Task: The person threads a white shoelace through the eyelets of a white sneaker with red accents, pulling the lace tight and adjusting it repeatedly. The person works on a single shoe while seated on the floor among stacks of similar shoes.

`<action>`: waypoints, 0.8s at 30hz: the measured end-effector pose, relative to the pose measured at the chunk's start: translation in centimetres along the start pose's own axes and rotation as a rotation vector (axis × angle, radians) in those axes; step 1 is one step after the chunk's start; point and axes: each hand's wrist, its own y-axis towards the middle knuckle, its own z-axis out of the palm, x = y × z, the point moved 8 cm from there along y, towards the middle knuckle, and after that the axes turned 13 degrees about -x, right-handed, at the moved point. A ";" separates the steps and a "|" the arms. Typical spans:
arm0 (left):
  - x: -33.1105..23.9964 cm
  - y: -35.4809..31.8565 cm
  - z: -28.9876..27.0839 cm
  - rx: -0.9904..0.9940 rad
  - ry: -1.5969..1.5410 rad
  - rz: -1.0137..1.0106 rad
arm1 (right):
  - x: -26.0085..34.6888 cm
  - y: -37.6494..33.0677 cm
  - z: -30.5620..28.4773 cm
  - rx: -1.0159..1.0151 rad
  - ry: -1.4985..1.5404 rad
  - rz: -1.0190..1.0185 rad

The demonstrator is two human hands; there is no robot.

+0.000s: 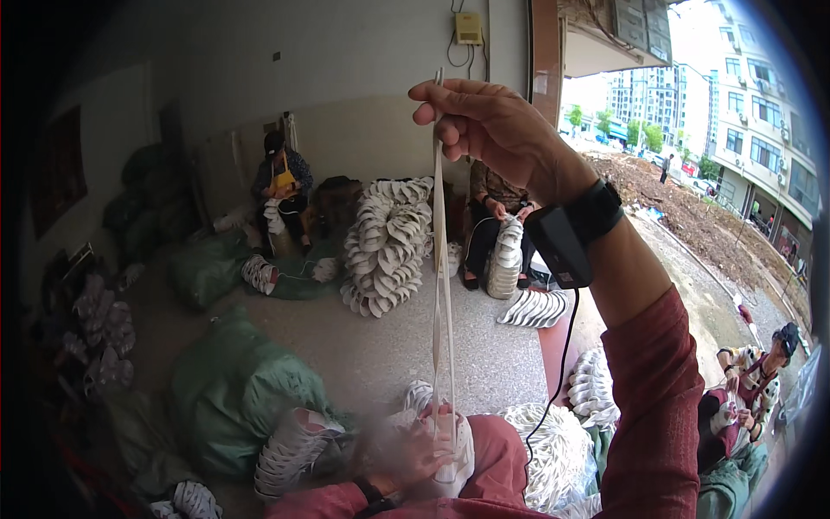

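Observation:
My right hand (484,130) is raised high and pinches the top of a long white cord loop (443,285) that hangs straight down. A black device is strapped on that wrist, with a cable running down. My left hand (406,454) is low and blurred near my lap. It holds a stack of white flat shoe-sole-shaped pieces (450,445), through which the cord passes. Both sleeves are dark red.
Large strung bundles of white pieces (386,244) stand on the grey floor. Green sacks (238,389) lie at the left. Two seated people work at the back wall, another person (752,372) sits at the right. A street and buildings lie beyond the open doorway.

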 end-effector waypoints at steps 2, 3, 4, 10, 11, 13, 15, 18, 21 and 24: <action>0.8 0.5 -0.5 -0.154 -0.471 -0.293 | -0.1 -0.1 -0.5 -0.027 0.046 0.001; 1.0 0.6 -0.8 -0.256 -0.708 -0.412 | -0.5 0.0 -0.7 -0.054 0.090 -0.002; 1.2 0.8 -0.7 -0.274 -0.764 -0.438 | -0.7 0.1 -0.9 -0.081 0.131 -0.007; 3.9 2.0 2.5 0.019 -0.384 -0.311 | 0.1 -0.6 0.1 -0.105 0.304 -0.020; 4.0 2.3 3.1 0.083 -0.354 -0.327 | 0.4 -0.7 0.4 -0.087 0.314 -0.041; 4.4 2.7 3.8 0.182 -0.328 -0.379 | 1.0 -1.7 0.8 -0.077 0.288 -0.112; 4.5 2.9 4.4 0.273 -0.331 -0.433 | 1.3 -3.0 1.1 -0.077 0.217 -0.210; 4.6 3.0 4.9 0.368 -0.348 -0.512 | -1.5 -7.7 1.9 0.048 -0.063 -0.256; 5.1 3.1 4.7 0.392 -0.361 -0.581 | -9.4 -16.1 2.7 0.118 -0.423 -0.384; 5.8 4.5 5.0 0.355 -0.404 -0.632 | -21.5 -27.3 3.2 0.278 -0.588 0.063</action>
